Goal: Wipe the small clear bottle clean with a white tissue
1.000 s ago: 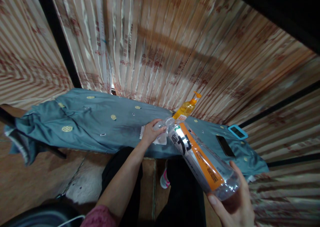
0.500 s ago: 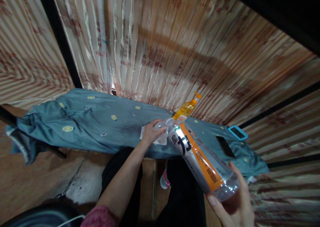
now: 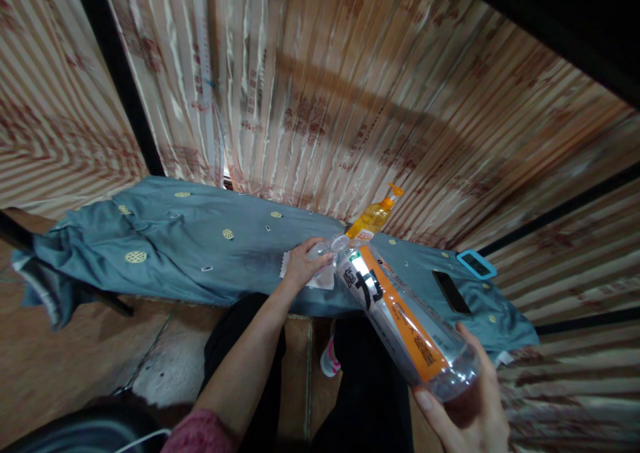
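My right hand (image 3: 470,400) is wrapped round the base of a large clear plastic bottle (image 3: 400,316) with an orange and silver label. The bottle is tilted, its neck pointing up and to the left. My left hand (image 3: 301,265) is closed round a small clear bottle (image 3: 320,248), partly hidden by the fingers. The mouths of both bottles meet or overlap in view; I cannot tell whether they touch. Beneath my left hand lies a white cloth or tissue (image 3: 324,280). Just behind the bottle necks stands an orange pump bottle (image 3: 373,220).
A grey-blue cloth with pineapple prints (image 3: 175,240) covers the long bench. On its right end lie a dark phone (image 3: 451,292) and a blue-framed device (image 3: 476,264). Striped plastic sheeting (image 3: 320,93) hangs behind. A dark round object (image 3: 85,433) sits at lower left.
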`<state>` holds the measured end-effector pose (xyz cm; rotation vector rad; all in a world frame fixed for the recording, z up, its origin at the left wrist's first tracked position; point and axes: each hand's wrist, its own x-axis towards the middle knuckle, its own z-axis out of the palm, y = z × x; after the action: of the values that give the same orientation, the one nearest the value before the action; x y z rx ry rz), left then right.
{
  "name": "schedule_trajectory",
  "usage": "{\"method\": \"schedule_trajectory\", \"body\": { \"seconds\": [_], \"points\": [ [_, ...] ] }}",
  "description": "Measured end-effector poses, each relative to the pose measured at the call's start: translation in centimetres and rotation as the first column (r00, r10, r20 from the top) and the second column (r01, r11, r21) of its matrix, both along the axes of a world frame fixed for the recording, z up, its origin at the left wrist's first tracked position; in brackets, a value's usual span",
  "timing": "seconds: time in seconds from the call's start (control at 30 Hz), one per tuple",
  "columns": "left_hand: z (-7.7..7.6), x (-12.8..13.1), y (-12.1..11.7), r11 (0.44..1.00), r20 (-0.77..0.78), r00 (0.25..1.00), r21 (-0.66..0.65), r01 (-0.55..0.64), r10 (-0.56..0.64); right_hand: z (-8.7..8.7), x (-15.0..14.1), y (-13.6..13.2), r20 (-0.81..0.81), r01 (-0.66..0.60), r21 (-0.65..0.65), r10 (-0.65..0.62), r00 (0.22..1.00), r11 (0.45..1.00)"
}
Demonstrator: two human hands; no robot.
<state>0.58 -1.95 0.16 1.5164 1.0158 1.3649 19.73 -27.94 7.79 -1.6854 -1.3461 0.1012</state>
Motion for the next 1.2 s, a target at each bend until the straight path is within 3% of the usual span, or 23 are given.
{"method": "schedule_trajectory", "body": {
  "seconds": [0.2, 0.67, 0.9, 1.2],
  "points": [
    [0.1, 0.0, 0.0, 1.0, -0.005, 1.0, -0.006, -0.004, 0.004, 0.3, -0.9, 0.3, -0.049, 0.052, 0.032, -0.05, 0.998, 0.998],
    [0.3, -0.1, -0.1, 1.0, -0.017, 1.0, -0.004, -0.008, 0.008, -0.2, 0.2, 0.1, 0.045, -0.031, 0.007, 0.03, 0.999, 1.0],
    [0.3, 0.0, -0.2, 1.0, 0.003, 1.0, -0.005, -0.002, 0.002, 0.3, -0.9, 0.2, -0.022, 0.067, 0.01, -0.066, 0.998, 0.998],
    [0.3, -0.1, -0.1, 1.0, -0.012, 1.0, -0.007, 0.002, -0.002, -0.4, 0.6, -0.1, -0.008, -0.005, 0.002, 0.005, 1.0, 1.0]
  ]
}}
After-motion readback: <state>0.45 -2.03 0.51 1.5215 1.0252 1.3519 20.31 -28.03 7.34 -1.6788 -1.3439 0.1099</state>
